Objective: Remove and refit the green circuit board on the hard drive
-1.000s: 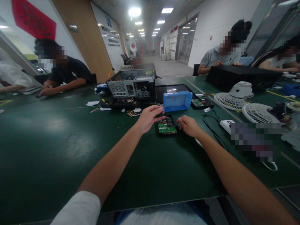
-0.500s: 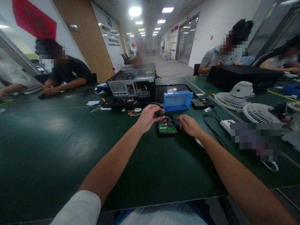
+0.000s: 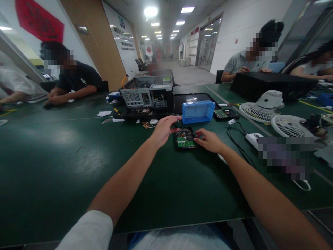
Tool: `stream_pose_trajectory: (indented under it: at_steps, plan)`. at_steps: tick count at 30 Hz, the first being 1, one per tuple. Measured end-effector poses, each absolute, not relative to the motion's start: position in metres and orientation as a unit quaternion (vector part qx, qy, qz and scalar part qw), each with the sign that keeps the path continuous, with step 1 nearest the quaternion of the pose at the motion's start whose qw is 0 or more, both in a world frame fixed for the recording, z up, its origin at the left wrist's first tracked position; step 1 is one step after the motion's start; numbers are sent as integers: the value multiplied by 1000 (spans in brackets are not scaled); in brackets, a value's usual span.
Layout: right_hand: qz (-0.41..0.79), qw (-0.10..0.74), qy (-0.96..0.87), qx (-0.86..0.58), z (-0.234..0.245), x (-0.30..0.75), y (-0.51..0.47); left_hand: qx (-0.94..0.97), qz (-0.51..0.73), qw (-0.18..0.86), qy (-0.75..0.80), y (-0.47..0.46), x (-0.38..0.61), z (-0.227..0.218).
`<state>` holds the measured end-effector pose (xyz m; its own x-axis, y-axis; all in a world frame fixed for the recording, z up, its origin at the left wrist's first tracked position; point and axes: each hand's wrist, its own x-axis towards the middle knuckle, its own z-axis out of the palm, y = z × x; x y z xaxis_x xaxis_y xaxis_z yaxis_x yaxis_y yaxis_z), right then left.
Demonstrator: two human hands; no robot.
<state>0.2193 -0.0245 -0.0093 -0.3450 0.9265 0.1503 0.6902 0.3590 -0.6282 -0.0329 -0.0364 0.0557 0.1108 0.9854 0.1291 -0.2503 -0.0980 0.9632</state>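
A hard drive [image 3: 185, 139] lies on the green table with its green circuit board facing up. My left hand [image 3: 165, 130] is at its upper left corner, fingers stretched out and the thumb apart from them, close to the drive's edge. At the drive's right edge is my right hand [image 3: 208, 140], with bent fingers and thumb spread and the tips against or very near the side. Whether either hand bears on the drive is hard to tell. Just behind the drive a blue plastic bin [image 3: 198, 112] stands on its side.
An opened computer case [image 3: 147, 97] stands behind on the left. Another circuit-board device [image 3: 225, 114] lies right of the bin. White fans [image 3: 260, 107], a white power strip [image 3: 252, 139] and black cables are on the right. Other people sit at both far sides, one behind a black box [image 3: 270, 83].
My right hand has moved left to the drive's right edge. My left hand has dropped slightly, its thumb coming nearer the drive's upper left corner. The drive stays in place.
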Motion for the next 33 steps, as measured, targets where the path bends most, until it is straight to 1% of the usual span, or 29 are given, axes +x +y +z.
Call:
stream_pose_trajectory:
  at_steps: [12,20,33]
  plan:
    - [218,231,-796,-514,-6,219,-25,448,566,596,352,-37,-30,56]
    - [213,229,-798,-515,-8,219,-23,479,563,565,366,-35,-31,55]
    - [212,227,-800,-514,-7,219,-24,452,568,605,327,-34,-32,54]
